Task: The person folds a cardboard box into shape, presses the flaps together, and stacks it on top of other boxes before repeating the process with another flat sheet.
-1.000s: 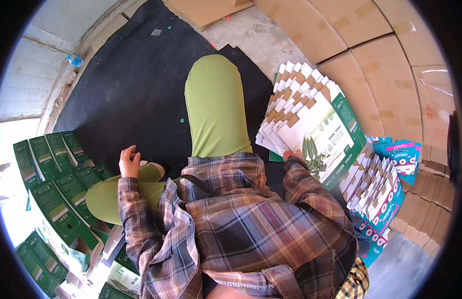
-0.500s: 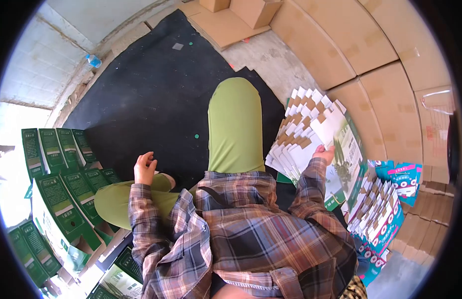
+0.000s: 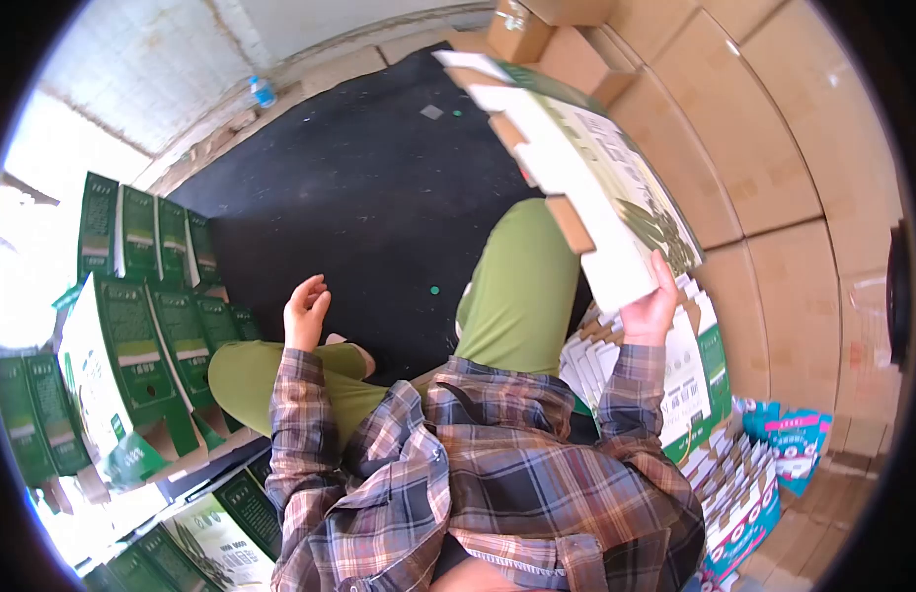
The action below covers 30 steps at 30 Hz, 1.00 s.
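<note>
My right hand grips the lower end of a flat folded carton, with the thumb on its printed face. White with green print and a picture of green plants, the carton is held up at a slant, brown-and-white flaps along its left edge. Below that hand leans a stack of similar flat cartons, their flaps fanned out. My left hand hovers above my bent left leg, fingers loosely curled and holding nothing. To its left stand several green opened-up boxes in rows.
A black mat covers the floor ahead. Large brown cartons are piled like a wall on the right. Teal-and-pink flat boxes lie at lower right. A blue-capped bottle stands by the far wall. More green boxes sit at lower left.
My right hand has lifted one flat carton off the stack and swung it up and forward. My left hand has stayed beside my leg, empty. The view has shifted slightly.
</note>
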{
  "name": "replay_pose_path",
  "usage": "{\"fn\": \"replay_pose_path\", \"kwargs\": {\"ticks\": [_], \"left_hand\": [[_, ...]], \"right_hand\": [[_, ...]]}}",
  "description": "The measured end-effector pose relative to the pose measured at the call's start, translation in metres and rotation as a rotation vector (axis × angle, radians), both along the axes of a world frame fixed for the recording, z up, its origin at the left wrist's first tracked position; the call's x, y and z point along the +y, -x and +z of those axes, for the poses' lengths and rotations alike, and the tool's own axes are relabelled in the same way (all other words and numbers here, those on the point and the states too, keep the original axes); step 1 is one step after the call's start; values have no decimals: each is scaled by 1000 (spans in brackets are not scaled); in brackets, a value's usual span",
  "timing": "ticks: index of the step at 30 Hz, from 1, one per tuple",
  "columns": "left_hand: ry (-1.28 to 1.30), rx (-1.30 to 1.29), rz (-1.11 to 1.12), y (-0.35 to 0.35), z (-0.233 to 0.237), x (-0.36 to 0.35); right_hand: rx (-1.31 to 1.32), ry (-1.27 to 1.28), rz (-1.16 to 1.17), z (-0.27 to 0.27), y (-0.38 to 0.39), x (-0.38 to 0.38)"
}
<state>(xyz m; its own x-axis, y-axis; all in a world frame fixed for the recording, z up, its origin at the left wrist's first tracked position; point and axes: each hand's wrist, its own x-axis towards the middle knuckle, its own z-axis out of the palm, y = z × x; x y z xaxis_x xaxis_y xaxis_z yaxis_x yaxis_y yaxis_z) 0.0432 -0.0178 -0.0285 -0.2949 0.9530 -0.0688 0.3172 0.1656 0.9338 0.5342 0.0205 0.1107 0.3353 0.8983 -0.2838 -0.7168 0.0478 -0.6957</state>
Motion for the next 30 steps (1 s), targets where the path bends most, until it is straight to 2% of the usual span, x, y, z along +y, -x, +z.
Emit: {"fn": "replay_pose_path", "kwargs": {"ticks": [1,2,4,8,9,11,12,13,15,17,18,19,21,24,27,29,30], "left_hand": [[-30,-137,50,4,1,0],[-30,-180,89,7,14,0],[-80,-248,191,18,32,4],[-376,-388,317,42,66,5],[-523,-493,334,47,67,6],[-553,-661,120,69,70,-3],[-577,-705,155,68,70,-6],[-565,-670,200,67,69,-9],[-500,-697,311,74,57,-12],[-456,-703,372,70,53,-15],[-463,-703,372,69,52,-15],[-471,-660,424,65,50,-12],[-398,-614,422,61,37,-12],[-396,-630,425,49,36,-8],[-388,-624,410,49,35,-11],[-365,-625,401,48,33,-13],[-373,-599,380,47,34,-15]], "right_hand": [[0,-12,150,12,9,2],[5,-11,180,21,17,7],[-27,47,461,34,31,19],[-110,147,663,47,65,46],[-109,153,674,43,69,56],[-118,220,889,27,74,81],[-98,231,957,13,74,95],[-185,309,951,-2,78,112],[-87,311,1040,-15,84,131],[-153,254,972,-41,85,150],[-154,276,1057,-39,91,163],[-325,408,920,-43,100,171],[-488,382,742,-49,118,173],[-883,205,492,-50,151,163],[-1313,-278,203,-70,170,158],[-1535,-285,161,-61,182,145],[-1519,-258,177,-59,189,141]]}}
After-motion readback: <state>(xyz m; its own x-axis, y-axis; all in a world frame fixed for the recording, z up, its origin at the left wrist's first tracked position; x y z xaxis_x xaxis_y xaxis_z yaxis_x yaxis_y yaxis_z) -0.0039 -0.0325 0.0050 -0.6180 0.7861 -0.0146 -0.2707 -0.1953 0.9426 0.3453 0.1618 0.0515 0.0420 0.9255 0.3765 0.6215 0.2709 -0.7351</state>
